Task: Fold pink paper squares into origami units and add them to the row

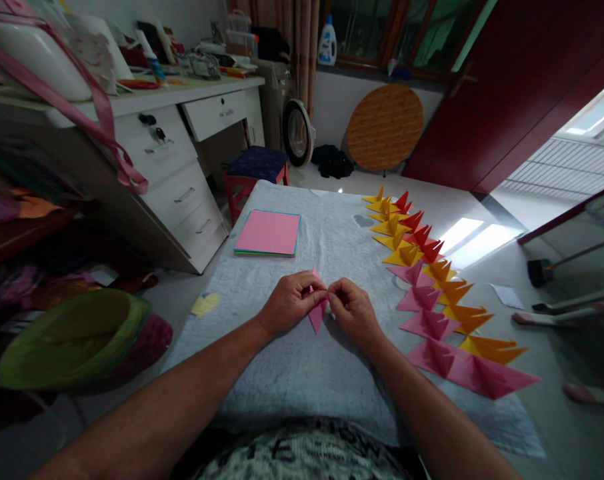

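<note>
A small piece of folded pink paper (316, 320) is held upright between both hands above the cloth-covered table (287, 393). My left hand (293, 301) pinches it from the left, thumb and fingers closed on it. From the right, my right hand (353, 307) pinches its edge near the middle with thumb and forefinger. The paper's pointed ends show above and below the left fingers. Beyond my left hand lies a stack of square paper (269, 233), pink sheet on top. To the right stand folded paper cranes in rows: pink (429, 323), yellow (393, 227), red (423, 235) and orange (462, 313).
On the left are a white desk with drawers (167, 173) and a green-rimmed basket (77, 340). A stool (257, 165) stands past the table's far left corner. Farther back are a washing machine (298, 133) with its door open and a round wooden tabletop (385, 127).
</note>
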A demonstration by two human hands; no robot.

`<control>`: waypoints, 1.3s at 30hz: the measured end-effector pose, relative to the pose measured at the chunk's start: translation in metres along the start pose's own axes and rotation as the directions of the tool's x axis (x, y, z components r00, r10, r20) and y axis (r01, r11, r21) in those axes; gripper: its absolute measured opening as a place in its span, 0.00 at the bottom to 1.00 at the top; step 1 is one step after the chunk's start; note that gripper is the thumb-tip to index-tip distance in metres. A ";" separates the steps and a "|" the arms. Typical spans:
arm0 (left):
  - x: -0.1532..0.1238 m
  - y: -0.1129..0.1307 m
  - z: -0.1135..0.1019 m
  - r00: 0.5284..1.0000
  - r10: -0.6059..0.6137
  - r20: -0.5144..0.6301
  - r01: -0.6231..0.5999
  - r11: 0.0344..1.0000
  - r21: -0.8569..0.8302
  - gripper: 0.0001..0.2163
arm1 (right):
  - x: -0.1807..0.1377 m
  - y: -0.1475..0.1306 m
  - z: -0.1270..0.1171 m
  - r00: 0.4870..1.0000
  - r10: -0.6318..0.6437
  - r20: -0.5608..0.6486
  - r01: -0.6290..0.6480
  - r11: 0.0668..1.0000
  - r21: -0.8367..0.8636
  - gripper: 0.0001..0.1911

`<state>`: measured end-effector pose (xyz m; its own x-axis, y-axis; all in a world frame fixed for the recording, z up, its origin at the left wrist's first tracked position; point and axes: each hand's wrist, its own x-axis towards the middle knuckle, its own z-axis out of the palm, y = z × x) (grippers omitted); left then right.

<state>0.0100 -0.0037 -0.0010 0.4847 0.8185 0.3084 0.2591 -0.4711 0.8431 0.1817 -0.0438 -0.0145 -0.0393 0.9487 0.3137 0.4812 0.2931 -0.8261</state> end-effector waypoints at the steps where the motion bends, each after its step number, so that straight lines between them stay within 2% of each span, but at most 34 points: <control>1: 0.000 0.000 0.000 1.000 -0.003 -0.003 0.003 1.000 -0.006 0.06 | 0.000 -0.001 0.000 1.000 -0.006 -0.001 0.006 1.000 -0.005 0.06; 7: 0.003 0.002 0.001 0.999 -0.036 0.002 0.037 0.998 -0.058 0.07 | 0.000 -0.002 -0.002 1.000 -0.009 -0.018 0.009 1.000 0.002 0.04; 13: 0.002 0.003 -0.003 0.999 0.050 0.021 -0.048 0.996 -0.076 0.03 | 0.002 0.000 -0.003 0.999 -0.008 -0.048 0.010 1.000 0.028 0.07; 17: -0.004 0.002 -0.003 0.996 -0.025 -0.080 0.025 1.000 0.003 0.14 | 0.001 0.004 -0.002 1.000 0.001 -0.017 -0.001 1.000 -0.004 0.07; 19: -0.006 0.003 -0.002 0.993 -0.058 -0.104 0.067 0.995 0.079 0.11 | 0.000 0.005 -0.002 1.000 0.018 -0.015 -0.018 1.000 -0.019 0.07; 21: -0.007 0.005 -0.002 0.996 -0.074 -0.043 0.080 0.985 0.155 0.06 | -0.001 0.006 -0.002 0.999 0.036 -0.008 -0.036 0.999 -0.022 0.07; 24: -0.008 0.009 -0.001 0.991 -0.116 0.063 0.100 0.971 0.216 0.07 | -0.001 0.006 -0.003 0.999 0.045 0.004 -0.045 0.999 -0.025 0.06; 26: -0.008 0.011 0.000 0.986 -0.151 0.071 0.130 0.964 0.231 0.08 | -0.002 0.005 -0.004 0.999 0.032 0.006 -0.032 0.999 -0.036 0.07; 30: -0.007 0.010 0.000 0.985 -0.165 0.049 0.152 0.965 0.212 0.14 | -0.002 0.004 -0.005 0.999 -0.032 0.019 0.033 0.998 -0.045 0.12; 35: -0.004 0.007 0.002 0.986 -0.167 -0.018 0.168 0.981 0.099 0.09 | -0.004 0.005 -0.005 0.997 -0.073 0.036 0.075 0.996 -0.050 0.15; 39: -0.003 0.005 0.002 0.987 -0.142 -0.081 0.148 0.985 0.083 0.04 | -0.004 0.001 -0.006 0.996 -0.086 0.027 0.087 0.995 -0.044 0.14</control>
<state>0.0112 -0.0087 0.0014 0.3737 0.9010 0.2204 0.3964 -0.3699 0.8402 0.1876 -0.0480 -0.0134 -0.1037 0.9229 0.3708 0.5138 0.3689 -0.7745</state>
